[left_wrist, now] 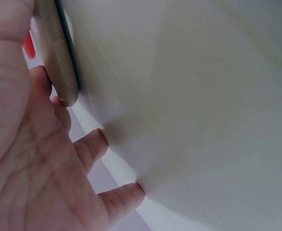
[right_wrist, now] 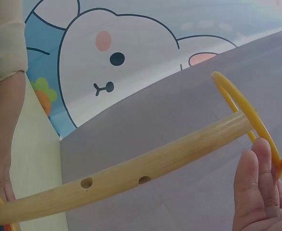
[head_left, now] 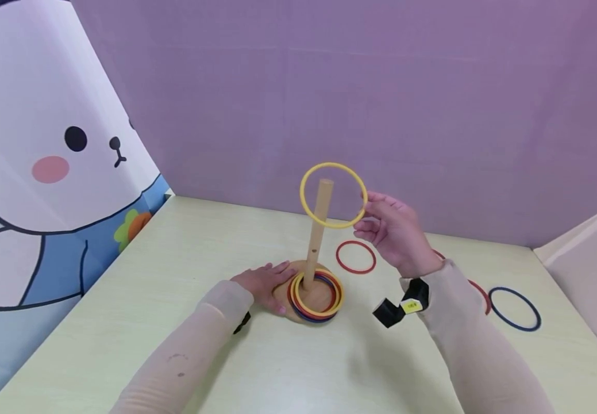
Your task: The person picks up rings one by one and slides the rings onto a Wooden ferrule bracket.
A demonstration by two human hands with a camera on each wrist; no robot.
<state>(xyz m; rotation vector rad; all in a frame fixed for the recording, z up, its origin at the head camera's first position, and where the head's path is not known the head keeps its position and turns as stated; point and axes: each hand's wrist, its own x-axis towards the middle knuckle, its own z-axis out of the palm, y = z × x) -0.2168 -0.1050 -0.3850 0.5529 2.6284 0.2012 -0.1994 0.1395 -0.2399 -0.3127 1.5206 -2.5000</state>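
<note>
My right hand [head_left: 391,230] pinches a yellow ring [head_left: 333,165] by its right rim, thumb against fingertips. The ring is held tilted at the top of an upright wooden peg [head_left: 316,236]; in the right wrist view the peg's tip seems to lie within the ring [right_wrist: 241,99]. Around the peg's foot, yellow, red and blue rings [head_left: 342,292] lie stacked on the round wooden base [head_left: 316,298]. With fingers spread, my left hand [head_left: 264,284] rests on the base's left edge. The left wrist view shows two of its fingertips [left_wrist: 138,190] touching the table beside the base.
A red ring [head_left: 356,272] lies on the pale table [head_left: 200,241] behind the base. To the right are a blue ring [head_left: 523,329] and red rim pieces [head_left: 482,294] partly covered by my right forearm. A purple backdrop [head_left: 432,115] rises behind the table.
</note>
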